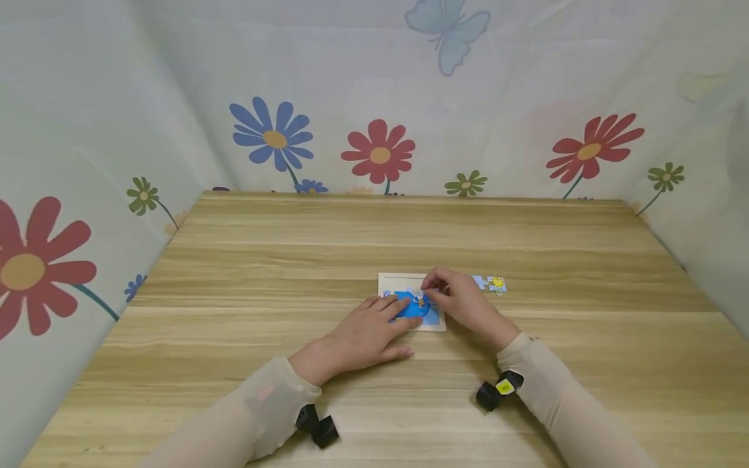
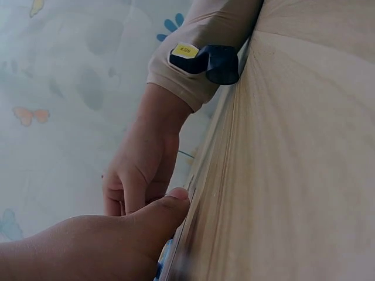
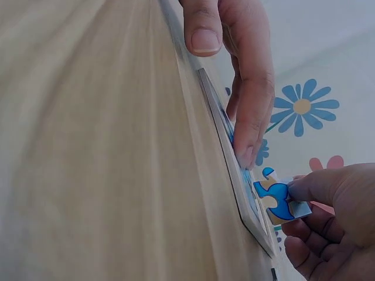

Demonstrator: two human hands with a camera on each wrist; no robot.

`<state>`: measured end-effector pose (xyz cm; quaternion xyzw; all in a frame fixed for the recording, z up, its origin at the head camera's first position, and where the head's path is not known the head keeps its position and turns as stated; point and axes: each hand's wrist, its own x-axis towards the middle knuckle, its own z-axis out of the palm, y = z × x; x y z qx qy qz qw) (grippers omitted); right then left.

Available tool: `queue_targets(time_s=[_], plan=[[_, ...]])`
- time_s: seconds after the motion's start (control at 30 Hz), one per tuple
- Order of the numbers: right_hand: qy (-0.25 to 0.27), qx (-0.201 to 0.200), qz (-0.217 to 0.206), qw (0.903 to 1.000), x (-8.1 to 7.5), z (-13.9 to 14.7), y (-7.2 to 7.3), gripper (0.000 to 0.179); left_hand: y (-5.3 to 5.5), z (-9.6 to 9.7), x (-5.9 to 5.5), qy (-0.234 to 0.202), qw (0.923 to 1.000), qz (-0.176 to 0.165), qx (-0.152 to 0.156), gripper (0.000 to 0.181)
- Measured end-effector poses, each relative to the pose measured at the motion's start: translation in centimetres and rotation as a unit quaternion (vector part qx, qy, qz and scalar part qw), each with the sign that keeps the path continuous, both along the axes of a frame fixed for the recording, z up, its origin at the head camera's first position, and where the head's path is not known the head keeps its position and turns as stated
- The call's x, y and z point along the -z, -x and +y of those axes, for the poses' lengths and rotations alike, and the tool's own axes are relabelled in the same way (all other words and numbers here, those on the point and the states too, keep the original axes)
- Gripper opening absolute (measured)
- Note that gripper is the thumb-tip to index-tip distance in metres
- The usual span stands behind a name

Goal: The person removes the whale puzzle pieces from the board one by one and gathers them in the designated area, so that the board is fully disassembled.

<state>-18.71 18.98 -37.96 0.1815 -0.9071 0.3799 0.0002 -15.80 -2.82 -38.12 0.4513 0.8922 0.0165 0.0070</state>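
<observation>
Pale wood, one puzzle board (image 1: 401,282), lying on the bench (image 1: 292,250) before the person; its picture, largely blue, is showing between the hands, with a bare strip along the far side.

Item: puzzle piece (image 3: 274,196), one, blue and cream, knobbed; it is hovering by the board's right part, any contact with the board being unclear.

Item: loose pieces (image 1: 497,284), one bearing a yellow sun, lying just right of the board; whether they are interlocking, one cannot tell.

Risks, as judged: the held piece could be jamming or riding up on its neighbours if its knobs are meeting them turned or tilted; laid pieces could be lifting or sliding if the steadying fingers are pressing unevenly; the right hand could be nudging the loose pieces, being so near.

Grip, right hand (image 1: 465,304): nearly closed, its fingertips pinching the puzzle piece.

Grip, left hand (image 1: 358,335): released, holding nothing; its extended fingers are resting over the picture, the thumb standing apart
</observation>
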Motion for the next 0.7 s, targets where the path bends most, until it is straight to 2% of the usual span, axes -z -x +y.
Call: queue_targets(time_s=[0.7], plan=[[-0.023,0.017,-0.02,0.9994,-2.2,1.7,0.2,0.006,0.0,0.0,0.1,-0.001,0.9999,-0.007,-0.007,0.056]])
